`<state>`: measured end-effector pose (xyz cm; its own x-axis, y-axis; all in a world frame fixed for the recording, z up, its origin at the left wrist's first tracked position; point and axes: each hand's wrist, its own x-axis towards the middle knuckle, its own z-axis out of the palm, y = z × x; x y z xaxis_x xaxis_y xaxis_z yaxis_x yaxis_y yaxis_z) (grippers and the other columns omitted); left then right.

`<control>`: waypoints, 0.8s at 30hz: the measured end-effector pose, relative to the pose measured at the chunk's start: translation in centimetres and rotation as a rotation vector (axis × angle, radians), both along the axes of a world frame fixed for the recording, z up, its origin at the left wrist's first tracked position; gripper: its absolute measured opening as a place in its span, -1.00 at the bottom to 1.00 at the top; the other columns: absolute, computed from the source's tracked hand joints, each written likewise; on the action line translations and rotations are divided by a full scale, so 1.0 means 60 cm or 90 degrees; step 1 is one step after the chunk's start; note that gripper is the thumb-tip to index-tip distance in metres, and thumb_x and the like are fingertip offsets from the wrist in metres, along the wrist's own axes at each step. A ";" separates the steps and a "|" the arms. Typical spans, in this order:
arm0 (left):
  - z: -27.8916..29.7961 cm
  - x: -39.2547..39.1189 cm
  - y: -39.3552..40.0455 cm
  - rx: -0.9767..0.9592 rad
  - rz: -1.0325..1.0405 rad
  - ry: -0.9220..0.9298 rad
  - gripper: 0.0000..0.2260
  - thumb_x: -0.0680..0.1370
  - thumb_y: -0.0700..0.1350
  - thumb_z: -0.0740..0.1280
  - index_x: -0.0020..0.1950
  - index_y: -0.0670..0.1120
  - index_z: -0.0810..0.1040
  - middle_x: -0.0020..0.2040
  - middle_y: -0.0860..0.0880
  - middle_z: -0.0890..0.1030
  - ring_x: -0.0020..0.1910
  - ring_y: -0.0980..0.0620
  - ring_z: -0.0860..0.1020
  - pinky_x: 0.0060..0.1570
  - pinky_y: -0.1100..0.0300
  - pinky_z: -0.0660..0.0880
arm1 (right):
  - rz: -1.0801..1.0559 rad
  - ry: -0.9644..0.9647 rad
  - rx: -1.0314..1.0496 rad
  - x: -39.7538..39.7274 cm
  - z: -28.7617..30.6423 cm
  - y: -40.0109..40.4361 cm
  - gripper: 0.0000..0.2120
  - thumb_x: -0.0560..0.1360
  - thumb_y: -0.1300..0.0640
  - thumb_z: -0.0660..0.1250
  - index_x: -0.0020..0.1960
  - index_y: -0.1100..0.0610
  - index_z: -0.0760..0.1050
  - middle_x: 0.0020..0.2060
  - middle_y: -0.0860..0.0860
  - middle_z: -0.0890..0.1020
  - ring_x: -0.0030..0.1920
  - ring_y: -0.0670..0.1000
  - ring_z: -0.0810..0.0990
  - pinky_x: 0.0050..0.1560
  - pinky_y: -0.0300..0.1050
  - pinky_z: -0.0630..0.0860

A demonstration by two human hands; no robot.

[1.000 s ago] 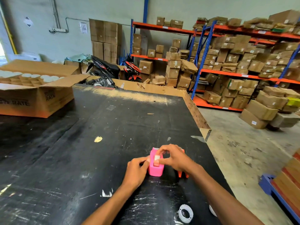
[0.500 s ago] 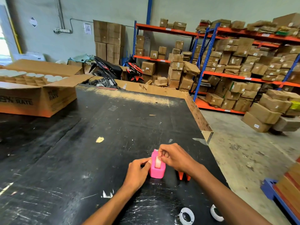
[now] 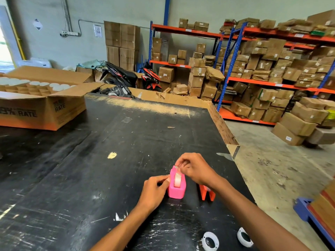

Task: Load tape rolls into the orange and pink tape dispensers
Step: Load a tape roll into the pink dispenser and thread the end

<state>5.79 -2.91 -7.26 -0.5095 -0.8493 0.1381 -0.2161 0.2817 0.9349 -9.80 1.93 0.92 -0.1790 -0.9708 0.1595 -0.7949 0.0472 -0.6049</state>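
Note:
The pink tape dispenser (image 3: 176,189) stands upright on the black table (image 3: 90,174) with a clear tape roll (image 3: 177,179) seated in its slot. My left hand (image 3: 154,192) presses against the dispenser's left side and steadies it. My right hand (image 3: 194,168) is above the dispenser's far end, its fingertips pinching the tape's free end near the cutter. The orange tape dispenser (image 3: 206,193) stands just to the right, partly hidden by my right forearm. Two white empty tape cores, one (image 3: 210,240) and another (image 3: 243,237), lie near the table's front edge.
An open cardboard box (image 3: 41,105) with dividers and white rolls sits at the table's far left. The table's right edge (image 3: 233,151) drops to the concrete floor. Beyond stand shelves of cartons (image 3: 262,69), parked scooters (image 3: 125,75) and a blue pallet (image 3: 311,212).
My right hand has lifted from the top of the roll toward the dispenser's far end, drawing the tape end along. The left hand stays on the dispenser's side. The camera has moved closer.

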 end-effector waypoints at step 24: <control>0.002 -0.021 0.001 0.001 -0.023 -0.049 -0.58 0.44 0.11 0.40 0.24 -0.04 0.59 0.21 0.04 0.64 0.20 0.20 0.55 0.25 0.25 0.44 | -0.051 -0.206 0.069 -0.071 -0.034 -0.071 -0.71 0.33 0.52 0.35 -0.22 0.14 0.61 -0.30 0.05 0.67 -0.26 -0.06 0.64 -0.14 -0.24 0.59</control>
